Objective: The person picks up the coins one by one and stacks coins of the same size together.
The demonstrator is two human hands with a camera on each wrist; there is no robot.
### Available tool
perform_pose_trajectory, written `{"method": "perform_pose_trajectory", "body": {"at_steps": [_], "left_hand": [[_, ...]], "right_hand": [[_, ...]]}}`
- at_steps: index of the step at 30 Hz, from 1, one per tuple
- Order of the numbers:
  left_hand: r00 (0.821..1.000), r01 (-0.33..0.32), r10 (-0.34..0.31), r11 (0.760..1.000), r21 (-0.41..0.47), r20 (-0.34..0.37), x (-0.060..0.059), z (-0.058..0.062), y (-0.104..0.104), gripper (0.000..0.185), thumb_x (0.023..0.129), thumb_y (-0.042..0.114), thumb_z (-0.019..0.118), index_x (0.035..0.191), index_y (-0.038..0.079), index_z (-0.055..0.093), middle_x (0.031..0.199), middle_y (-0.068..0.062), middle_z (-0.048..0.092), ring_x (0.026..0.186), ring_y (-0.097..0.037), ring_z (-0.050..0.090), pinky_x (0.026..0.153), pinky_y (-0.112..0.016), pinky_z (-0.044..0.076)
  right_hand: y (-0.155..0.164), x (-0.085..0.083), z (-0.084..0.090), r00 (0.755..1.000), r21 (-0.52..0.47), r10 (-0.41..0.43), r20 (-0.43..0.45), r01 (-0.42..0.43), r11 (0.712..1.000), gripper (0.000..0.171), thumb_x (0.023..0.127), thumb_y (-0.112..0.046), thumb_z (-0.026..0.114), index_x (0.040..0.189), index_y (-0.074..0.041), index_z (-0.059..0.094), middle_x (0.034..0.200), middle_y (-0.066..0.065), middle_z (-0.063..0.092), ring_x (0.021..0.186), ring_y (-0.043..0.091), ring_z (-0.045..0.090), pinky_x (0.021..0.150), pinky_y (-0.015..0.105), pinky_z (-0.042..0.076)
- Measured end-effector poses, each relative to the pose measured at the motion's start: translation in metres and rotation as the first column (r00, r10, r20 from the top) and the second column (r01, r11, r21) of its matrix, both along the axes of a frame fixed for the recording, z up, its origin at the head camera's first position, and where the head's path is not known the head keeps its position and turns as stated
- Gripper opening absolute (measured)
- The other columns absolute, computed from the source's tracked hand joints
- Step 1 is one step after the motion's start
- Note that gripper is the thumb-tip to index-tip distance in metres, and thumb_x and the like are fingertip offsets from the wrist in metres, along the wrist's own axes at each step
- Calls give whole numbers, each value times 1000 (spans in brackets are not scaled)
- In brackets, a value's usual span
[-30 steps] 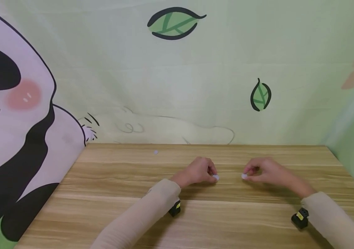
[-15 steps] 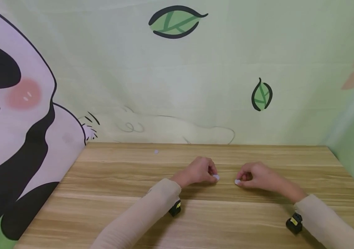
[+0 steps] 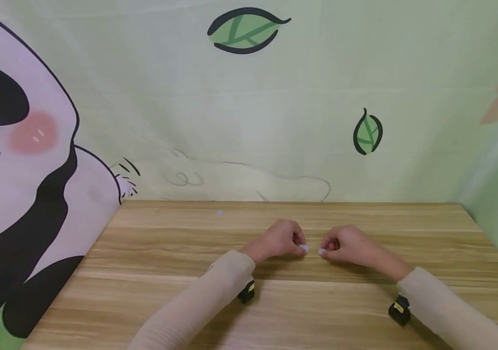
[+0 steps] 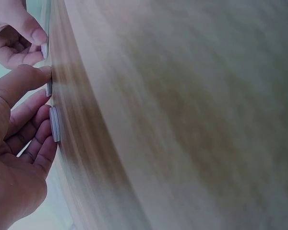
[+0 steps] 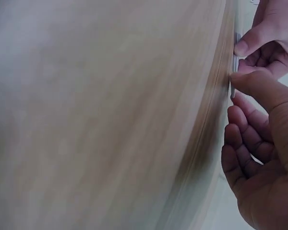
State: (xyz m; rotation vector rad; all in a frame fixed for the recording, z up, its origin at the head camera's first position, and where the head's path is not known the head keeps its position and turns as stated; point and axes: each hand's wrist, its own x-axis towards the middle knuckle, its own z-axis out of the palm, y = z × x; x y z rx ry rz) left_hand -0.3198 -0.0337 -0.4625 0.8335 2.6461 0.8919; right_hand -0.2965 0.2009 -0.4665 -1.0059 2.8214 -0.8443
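Both hands are low over the wooden table [image 3: 170, 311], facing each other a short gap apart. My left hand [image 3: 277, 238] pinches a small, thin white disc [image 3: 304, 248] between thumb and forefinger. Another small white disc [image 3: 321, 251] is pinched by my right hand [image 3: 351, 245]. In the left wrist view, a layered whitish piece [image 4: 55, 123] shows right at the tips of the left hand's lower fingers. The right wrist view has the right thumb [image 5: 249, 82] pressed on its thin disc [image 5: 232, 88], close to the left hand's disc.
One more small pale disc [image 3: 219, 213] lies near the table's back edge, left of the hands. Behind the table hangs a pale green cloth [image 3: 275, 121] printed with leaves and a panda. Black wrist cameras [image 3: 399, 311] hang under both sleeves.
My right hand has moved left with its disc, narrowing the gap to the left hand. The left hand has stayed almost still, pinching its disc.
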Motion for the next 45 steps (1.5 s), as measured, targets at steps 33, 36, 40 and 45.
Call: {"method": "perform_pose_trajectory", "body": {"at_steps": [33,36,40,45], "left_hand": [[999,46,-47,998,-50,-7,-5,0,4,14,84,15,85,92,10,75,86,7,64,80,-5,55,73,-17,47],[998,55,-56,997,-56,-9,-5,1,4,14,83,14,85,92,10,75,87,7,64,80,-5,55,73,-17,47],[997,71,-72,995,-76,-18,-4,4,3,14,83,13,84,93,10,75,87,7,63,81,-5,54,74,-17,46],[996,83,-86,993,-88,-33,-3,7,0,14,82,13,84,91,9,75,86,6,64,79,-5,54,73,-17,46]], "right_hand": [[-6,1,-2,989,-97,-103,108,114,989,8,85,-13,83,84,-8,77,70,-7,65,64,5,53,59,22,44],[-7,2,-3,986,-95,-121,118,132,987,9,84,-15,83,83,-9,76,70,-7,64,64,6,53,59,22,44],[-7,3,-2,980,-96,-138,145,153,984,12,85,-17,83,84,-8,75,70,-6,63,65,8,53,58,22,44],[-7,3,-2,975,-93,-153,161,169,981,12,85,-18,83,84,-8,75,69,-6,63,64,9,53,57,22,43]]}}
